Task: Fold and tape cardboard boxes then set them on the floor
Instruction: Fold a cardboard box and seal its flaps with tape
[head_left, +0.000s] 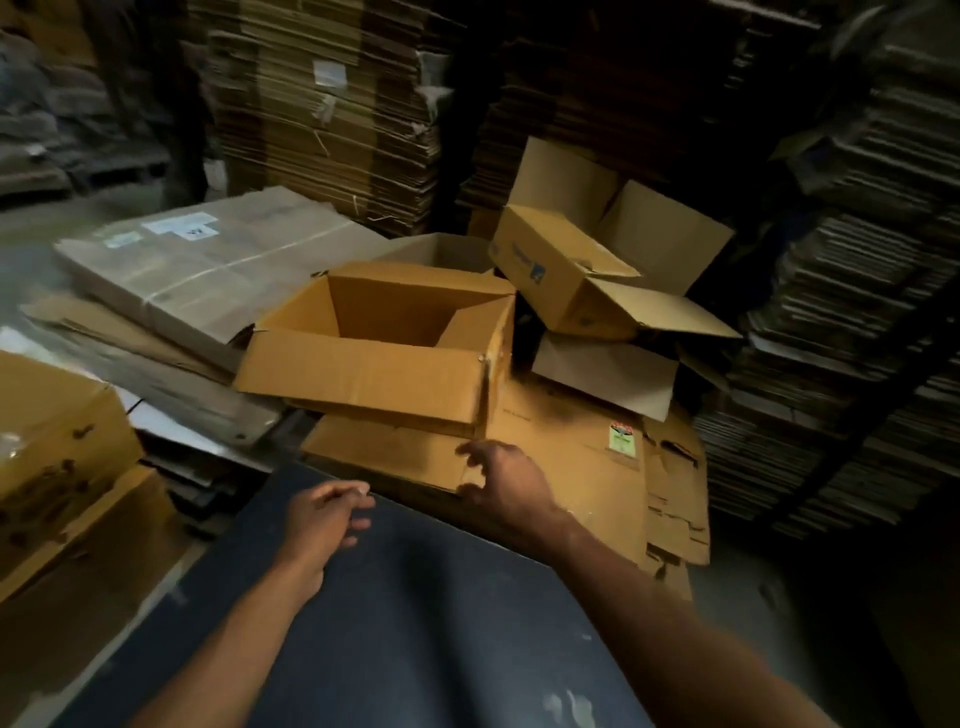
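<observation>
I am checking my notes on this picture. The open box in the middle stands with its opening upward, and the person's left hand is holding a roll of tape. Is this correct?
Not quite. In the head view the open box does stand with its opening upward, but the left hand holds nothing; its fingers are loosely curled above the dark surface. No roll of tape is visible.
</observation>
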